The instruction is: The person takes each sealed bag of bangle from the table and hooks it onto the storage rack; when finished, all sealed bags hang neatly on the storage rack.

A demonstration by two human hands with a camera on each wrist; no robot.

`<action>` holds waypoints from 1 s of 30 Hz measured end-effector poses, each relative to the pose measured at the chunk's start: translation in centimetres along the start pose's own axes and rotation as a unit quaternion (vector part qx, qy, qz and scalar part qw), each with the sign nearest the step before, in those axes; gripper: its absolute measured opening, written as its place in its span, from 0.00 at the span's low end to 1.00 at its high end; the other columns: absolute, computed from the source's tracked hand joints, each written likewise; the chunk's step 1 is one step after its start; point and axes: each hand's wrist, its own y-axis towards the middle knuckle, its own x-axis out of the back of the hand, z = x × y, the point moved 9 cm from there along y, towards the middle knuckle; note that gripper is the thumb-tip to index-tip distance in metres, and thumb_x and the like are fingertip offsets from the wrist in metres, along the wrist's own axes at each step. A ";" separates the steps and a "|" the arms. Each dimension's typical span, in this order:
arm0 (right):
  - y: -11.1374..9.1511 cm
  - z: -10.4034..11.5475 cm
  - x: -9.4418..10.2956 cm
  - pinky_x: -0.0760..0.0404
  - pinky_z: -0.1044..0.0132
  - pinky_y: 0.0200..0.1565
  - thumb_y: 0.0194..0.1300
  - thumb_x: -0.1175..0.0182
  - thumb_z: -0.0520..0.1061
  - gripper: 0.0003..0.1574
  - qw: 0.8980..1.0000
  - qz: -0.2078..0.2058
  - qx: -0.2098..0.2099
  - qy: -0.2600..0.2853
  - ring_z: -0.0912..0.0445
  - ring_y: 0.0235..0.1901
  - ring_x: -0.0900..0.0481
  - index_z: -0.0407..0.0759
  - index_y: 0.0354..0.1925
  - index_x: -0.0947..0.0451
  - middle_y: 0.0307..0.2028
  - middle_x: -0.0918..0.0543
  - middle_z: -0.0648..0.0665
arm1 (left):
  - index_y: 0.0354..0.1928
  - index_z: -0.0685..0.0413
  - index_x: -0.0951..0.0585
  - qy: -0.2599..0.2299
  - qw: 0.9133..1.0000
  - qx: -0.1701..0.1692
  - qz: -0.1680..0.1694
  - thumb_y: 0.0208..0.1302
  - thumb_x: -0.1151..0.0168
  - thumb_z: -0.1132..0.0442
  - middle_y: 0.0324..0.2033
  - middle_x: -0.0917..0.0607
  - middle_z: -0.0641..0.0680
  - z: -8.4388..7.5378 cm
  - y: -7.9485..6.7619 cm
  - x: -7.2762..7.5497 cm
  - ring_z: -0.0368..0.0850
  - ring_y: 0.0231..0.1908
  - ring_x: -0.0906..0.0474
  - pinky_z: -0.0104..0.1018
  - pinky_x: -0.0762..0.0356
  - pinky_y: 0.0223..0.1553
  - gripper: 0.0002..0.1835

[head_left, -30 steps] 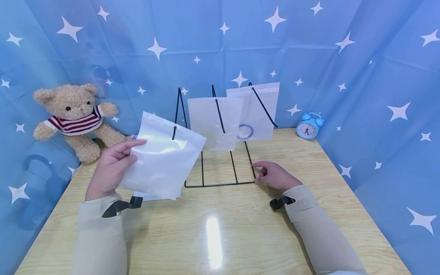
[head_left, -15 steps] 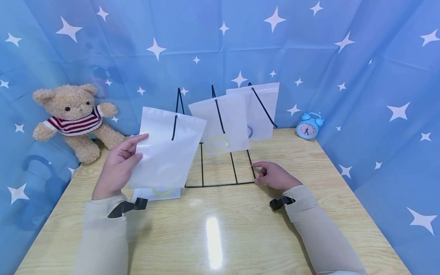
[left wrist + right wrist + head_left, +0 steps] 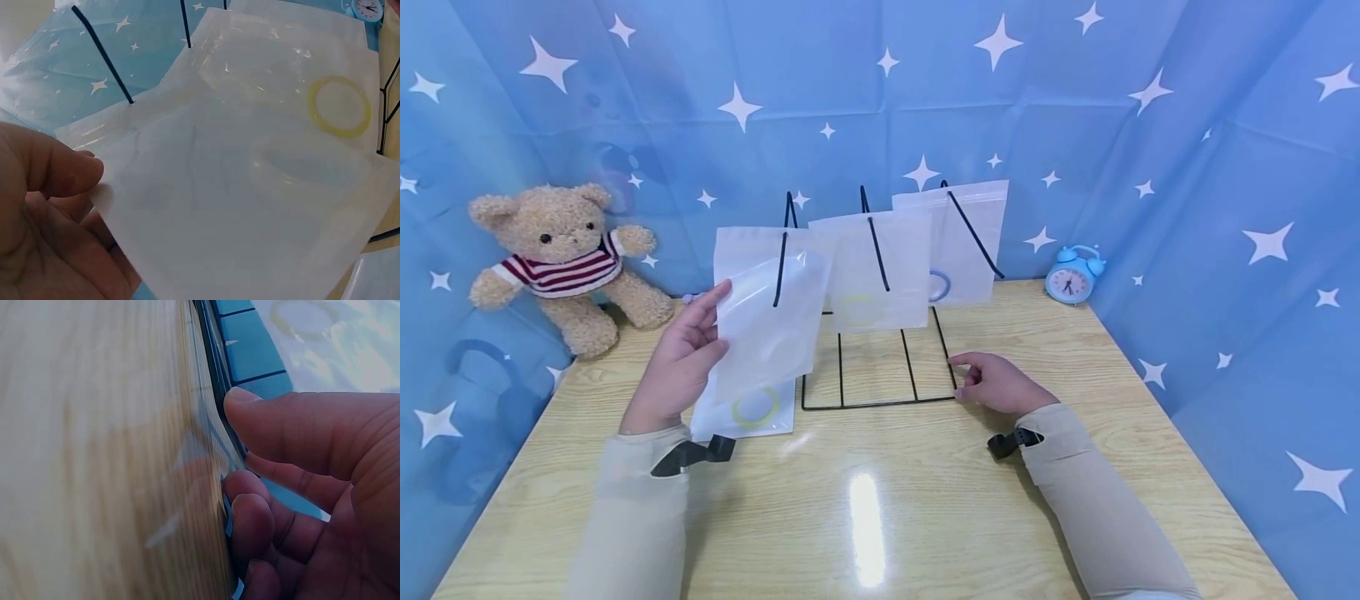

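Observation:
In the head view my left hand point(image 3: 681, 362) pinches the left edge of a translucent white zip bag point(image 3: 767, 333), thumb in front and fingers behind. That bag hangs on the left hook point(image 3: 781, 271) of a black wire rack point(image 3: 880, 405). A similar bag point(image 3: 891, 258) with a yellow ring inside hangs on the middle hook, and another point(image 3: 977, 233) with a blue ring on the right one. My right hand point(image 3: 1000, 383) grips the rack's base near its front right corner; the right wrist view shows the thumb point(image 3: 262, 419) against the black wire.
Under the left bag, another bag point(image 3: 778, 423) with a yellow ring lies on the wooden table point(image 3: 970, 517). A teddy bear point(image 3: 550, 242) sits at the back left. At the back right stands a blue alarm clock point(image 3: 1070, 277). Starry blue curtains surround the table.
My left hand has moved right and slightly up, and the left bag has slid farther back along its hook. The middle bag swung and returned. My right hand stayed still.

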 end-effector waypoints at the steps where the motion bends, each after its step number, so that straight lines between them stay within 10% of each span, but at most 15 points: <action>1: 0.0 0.0 0.0 0.25 0.59 0.33 0.68 0.29 0.43 0.39 1.000 0.000 0.000 0.001 0.50 0.31 0.26 0.44 0.74 0.28 0.35 0.20 0.44 | 0.82 0.62 0.42 -0.002 1.000 0.002 0.005 0.69 0.59 0.86 0.82 0.44 0.66 0.1 0.1 -0.2 0.34 0.64 0.26 0.23 0.23 0.53 0.39; 6: 0.0 0.0 0.0 0.24 0.59 0.34 0.68 0.29 0.43 0.40 1.000 0.000 -0.001 0.002 0.50 0.32 0.25 0.44 0.74 0.28 0.35 0.19 0.44 | 0.85 0.53 0.50 -0.026 0.999 0.013 0.042 0.68 0.61 0.87 0.84 0.50 0.62 0.9 0.3 -1.6 0.44 0.72 0.30 0.27 0.23 0.64 0.46; 11: -0.1 0.1 -0.1 0.25 0.59 0.33 0.68 0.29 0.43 0.39 1.000 0.001 0.000 0.004 0.50 0.32 0.26 0.44 0.74 0.28 0.35 0.20 0.44 | 0.86 0.52 0.52 0.002 0.998 0.020 0.056 0.66 0.56 0.87 0.86 0.59 0.53 1.5 0.5 -2.1 0.55 0.84 0.67 0.53 0.60 0.83 0.48; 14: -0.1 0.1 0.0 0.25 0.59 0.33 0.68 0.29 0.43 0.39 1.000 0.000 0.000 0.001 0.50 0.32 0.26 0.44 0.74 0.27 0.35 0.20 0.44 | 0.85 0.54 0.49 0.034 0.998 0.028 0.040 0.67 0.53 0.86 0.86 0.54 0.54 2.0 0.6 -1.7 0.61 0.84 0.63 0.68 0.62 0.80 0.47; 30: -0.1 0.2 0.0 0.25 0.59 0.33 0.68 0.29 0.42 0.38 1.000 -0.001 -0.003 -0.002 0.50 0.32 0.26 0.45 0.74 0.27 0.35 0.21 0.44 | 0.84 0.53 0.44 0.063 0.992 0.100 -0.041 0.73 0.49 0.78 0.83 0.42 0.59 5.3 0.7 2.1 0.61 0.82 0.47 0.67 0.50 0.79 0.40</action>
